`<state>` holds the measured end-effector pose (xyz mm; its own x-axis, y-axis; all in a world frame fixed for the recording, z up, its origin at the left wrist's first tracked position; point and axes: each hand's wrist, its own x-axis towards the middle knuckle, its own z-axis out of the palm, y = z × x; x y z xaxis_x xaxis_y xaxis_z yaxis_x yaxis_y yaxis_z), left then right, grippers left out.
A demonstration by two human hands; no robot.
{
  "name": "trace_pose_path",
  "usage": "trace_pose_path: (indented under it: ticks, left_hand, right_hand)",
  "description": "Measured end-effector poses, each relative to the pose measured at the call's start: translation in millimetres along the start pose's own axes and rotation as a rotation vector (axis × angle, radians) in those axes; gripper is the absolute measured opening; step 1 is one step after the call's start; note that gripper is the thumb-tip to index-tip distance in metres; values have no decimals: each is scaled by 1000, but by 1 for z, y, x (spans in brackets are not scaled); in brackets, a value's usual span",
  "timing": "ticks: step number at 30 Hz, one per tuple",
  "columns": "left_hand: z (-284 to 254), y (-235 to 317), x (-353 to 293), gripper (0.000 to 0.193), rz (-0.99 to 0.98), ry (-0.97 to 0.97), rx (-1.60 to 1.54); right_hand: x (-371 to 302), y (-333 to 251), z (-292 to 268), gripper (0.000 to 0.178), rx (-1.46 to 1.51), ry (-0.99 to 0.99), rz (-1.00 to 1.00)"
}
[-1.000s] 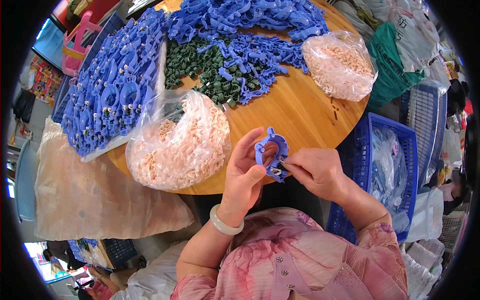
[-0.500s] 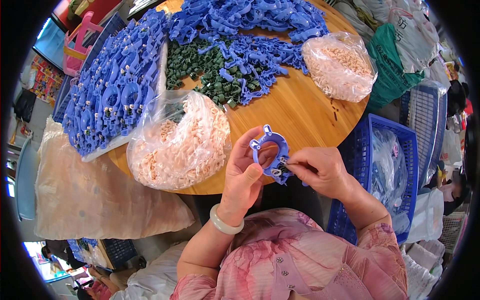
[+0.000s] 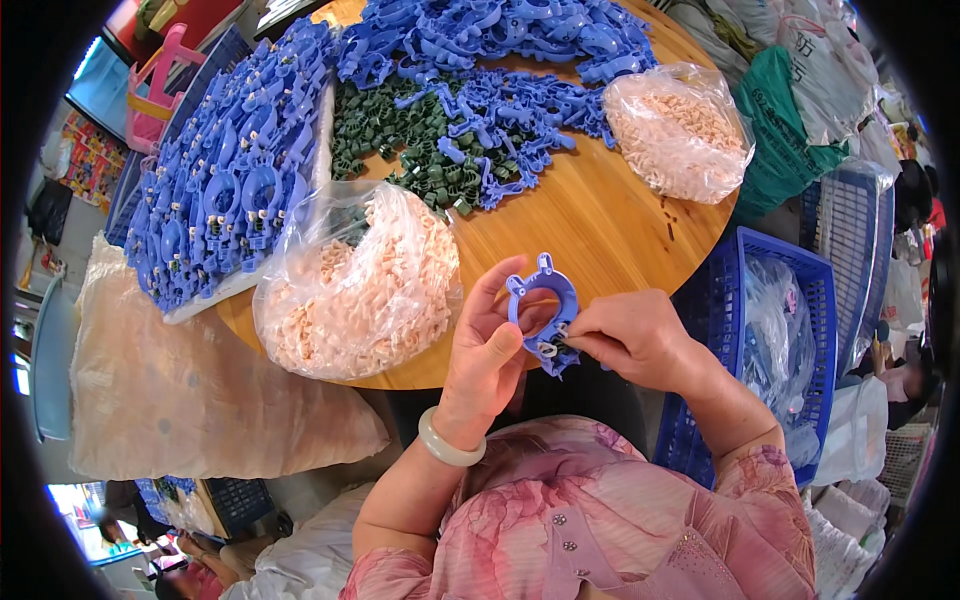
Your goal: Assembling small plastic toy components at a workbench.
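Above the near table edge, my left hand holds a blue plastic ring part upright, its thumb and fingers closed around the left side. Two short prongs stand out from the ring's top, and small pale and dark green pieces sit in its lower end. My right hand is closed in a pinch against that lower right end; whatever lies between its fingertips is hidden. Left of my hands, an open clear bag of small peach-coloured plastic pieces rests on the round wooden table.
Rows of blue parts fill a white-edged board at left. Loose dark green clips and blue parts are heaped on the table's far side. Another bag of peach pieces lies right. A blue basket holds clear plastic bags.
The ring part has shifted slightly right and down and tilted a little. My right fingers have turned slightly at its lower end; both hands keep their hold.
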<state>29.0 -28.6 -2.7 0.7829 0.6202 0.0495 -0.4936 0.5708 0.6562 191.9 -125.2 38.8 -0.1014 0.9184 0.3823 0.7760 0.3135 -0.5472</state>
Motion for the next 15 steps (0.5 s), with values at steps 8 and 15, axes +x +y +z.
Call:
trace_pose_path:
  ticks: [8, 15]
  left_hand:
    - [3, 1, 0, 81, -104, -22, -37]
    - [11, 5, 2, 82, -176, -105, -104]
  right_hand:
    - [4, -6, -16, 18, 501, 182, 445]
    - [19, -3, -14, 15, 714, 64, 598]
